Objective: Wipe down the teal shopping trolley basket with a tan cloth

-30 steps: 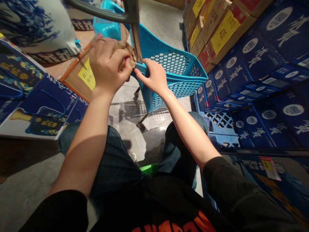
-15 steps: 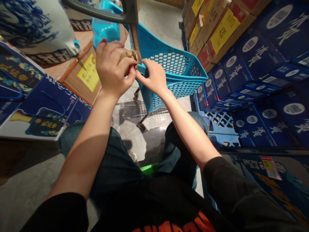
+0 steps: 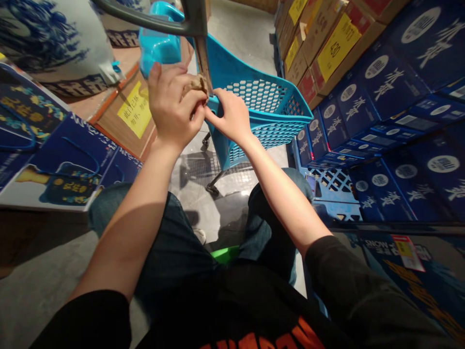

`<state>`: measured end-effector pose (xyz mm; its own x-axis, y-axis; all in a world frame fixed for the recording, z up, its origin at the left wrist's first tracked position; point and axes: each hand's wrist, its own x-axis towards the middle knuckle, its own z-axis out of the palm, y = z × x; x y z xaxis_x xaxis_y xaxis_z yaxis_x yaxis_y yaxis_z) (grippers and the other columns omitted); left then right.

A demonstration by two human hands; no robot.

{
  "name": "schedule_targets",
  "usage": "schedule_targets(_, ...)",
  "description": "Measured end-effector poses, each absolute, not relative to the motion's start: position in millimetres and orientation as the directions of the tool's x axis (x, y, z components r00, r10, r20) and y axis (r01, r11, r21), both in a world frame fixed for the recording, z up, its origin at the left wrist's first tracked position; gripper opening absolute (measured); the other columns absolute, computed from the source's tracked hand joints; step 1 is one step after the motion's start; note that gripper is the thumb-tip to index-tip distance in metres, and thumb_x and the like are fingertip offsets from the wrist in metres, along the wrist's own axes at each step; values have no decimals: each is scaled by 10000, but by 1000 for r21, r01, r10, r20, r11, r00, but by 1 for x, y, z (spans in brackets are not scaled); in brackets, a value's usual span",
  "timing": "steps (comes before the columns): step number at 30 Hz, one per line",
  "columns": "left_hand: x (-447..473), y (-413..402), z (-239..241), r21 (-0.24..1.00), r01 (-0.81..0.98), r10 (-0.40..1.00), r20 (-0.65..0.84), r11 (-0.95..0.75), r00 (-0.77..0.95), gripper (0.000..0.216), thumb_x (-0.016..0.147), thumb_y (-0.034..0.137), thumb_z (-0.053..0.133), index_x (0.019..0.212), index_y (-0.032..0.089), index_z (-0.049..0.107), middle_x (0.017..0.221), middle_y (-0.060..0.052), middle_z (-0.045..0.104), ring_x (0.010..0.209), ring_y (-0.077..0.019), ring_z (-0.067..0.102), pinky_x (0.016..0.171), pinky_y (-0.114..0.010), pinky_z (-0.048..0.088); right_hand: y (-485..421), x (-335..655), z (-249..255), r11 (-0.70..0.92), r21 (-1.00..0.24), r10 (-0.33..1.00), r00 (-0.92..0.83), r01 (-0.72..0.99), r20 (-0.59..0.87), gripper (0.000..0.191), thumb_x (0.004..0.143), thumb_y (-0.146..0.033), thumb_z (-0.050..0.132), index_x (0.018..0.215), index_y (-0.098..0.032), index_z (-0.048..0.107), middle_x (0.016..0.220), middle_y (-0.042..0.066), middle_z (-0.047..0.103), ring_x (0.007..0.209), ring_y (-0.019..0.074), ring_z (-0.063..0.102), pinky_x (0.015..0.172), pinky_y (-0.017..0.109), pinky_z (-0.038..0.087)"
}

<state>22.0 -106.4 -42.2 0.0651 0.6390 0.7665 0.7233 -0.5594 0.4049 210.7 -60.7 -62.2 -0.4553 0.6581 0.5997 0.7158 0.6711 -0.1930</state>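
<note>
A blue plastic shopping cart (image 3: 265, 104) with a grey metal handle post (image 3: 203, 53) stands right in front of me. My left hand (image 3: 172, 109) is closed around a crumpled brown wad (image 3: 194, 85), paper or cloth, and presses it against the post where it meets the basket rim. My right hand (image 3: 230, 116) rests on the basket's near corner, its fingers curled on the rim and its thumb touching the left hand. I am sitting low, with my knees in jeans on both sides of the cart's wheels.
Stacked blue boxes (image 3: 392, 97) with white labels fill the right side, with brown cartons and yellow price tags (image 3: 336, 48) above them. On the left lie blue gift boxes (image 3: 69, 165) and a wooden crate with a yellow note (image 3: 134, 111). The floor is glossy grey tile (image 3: 196, 169).
My left hand has shifted a little to the right and lower, bunching the brown wad tighter against the post. The right hand has stayed on the basket's corner.
</note>
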Motion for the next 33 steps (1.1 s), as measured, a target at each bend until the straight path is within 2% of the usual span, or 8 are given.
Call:
schedule_targets(4, 2, -98, -41, 346, 766, 655, 745, -541, 126, 229, 880, 457, 795, 1044, 314, 725, 1287, -91, 680, 1392, -360, 537, 1395, -621, 124, -60, 211, -61, 663, -170, 673, -480, 729, 563, 904, 1080, -849, 133, 1416, -198, 663, 1303, 151, 762, 1308, 336, 721, 1130, 480, 564)
schedule_targets(10, -23, -70, -50, 471, 583, 398, 880, -662, -258, 623, 1052, 813, 438, 1153, 244, 671, 1149, -96, 636, 1206, -307, 611, 1233, -579, 404, -58, 208, -62, 681, -184, 654, -475, 709, 589, 944, 1062, -871, 89, 1398, -204, 667, 1290, 139, 770, 1291, 329, 729, 1134, 487, 566)
schedule_targets(15, 0, -92, -47, 344, 729, 511, 859, -592, 10, 197, 934, 453, 744, 1031, 284, 709, 1240, -92, 648, 1422, -359, 530, 1367, -649, 176, -60, 208, -63, 666, -169, 657, -464, 726, 594, 929, 1075, -849, 77, 1373, -208, 679, 1234, 136, 776, 1285, 329, 739, 1124, 486, 576)
schedule_targets(19, 1, -104, -40, 387, 718, 625, 776, -579, 85, 219, 797, 324, 857, 962, 286, 719, 1243, -81, 639, 1396, -367, 542, 1378, -627, 164, -63, 211, -60, 654, -159, 669, -468, 740, 577, 903, 1081, -847, 108, 1374, -208, 676, 1241, 137, 776, 1267, 324, 747, 1110, 467, 585)
schedule_targets(23, -30, -73, -49, 436, 617, 450, 881, -655, -144, 330, 1016, 523, 625, 1098, 207, 677, 1136, -92, 634, 1258, -315, 607, 1280, -603, 346, -63, 211, -57, 651, -146, 678, -483, 745, 554, 915, 1079, -848, 97, 1404, -206, 662, 1302, 141, 763, 1294, 330, 734, 1135, 483, 570)
schedule_targets(27, -53, -43, -63, 592, 451, 450, 804, -668, -389, 488, 951, 640, 583, 1183, 211, 594, 1192, -71, 658, 1174, -251, 653, 1116, -441, 517, -63, 210, -58, 657, -156, 674, -482, 737, 560, 932, 1073, -855, 85, 1404, -202, 661, 1299, 143, 763, 1302, 341, 727, 1151, 510, 559)
schedule_targets(30, -36, -58, -63, 430, 573, 312, 902, -698, -297, 474, 1020, 580, 502, 1262, 193, 630, 1234, -107, 673, 1246, -287, 623, 1201, -533, 453, -64, 209, -59, 646, -162, 685, -473, 746, 554, 914, 1078, -850, 104, 1404, -203, 661, 1280, 138, 766, 1296, 340, 729, 1148, 507, 558)
schedule_targets(33, -5, -92, -53, 365, 685, 460, 886, -631, -49, 275, 960, 487, 673, 1093, 250, 712, 1167, -86, 672, 1350, -342, 591, 1301, -641, 314, -64, 211, -59, 642, -170, 689, -466, 747, 556, 867, 1090, -840, 165, 1386, -203, 672, 1263, 135, 772, 1277, 337, 736, 1136, 499, 569)
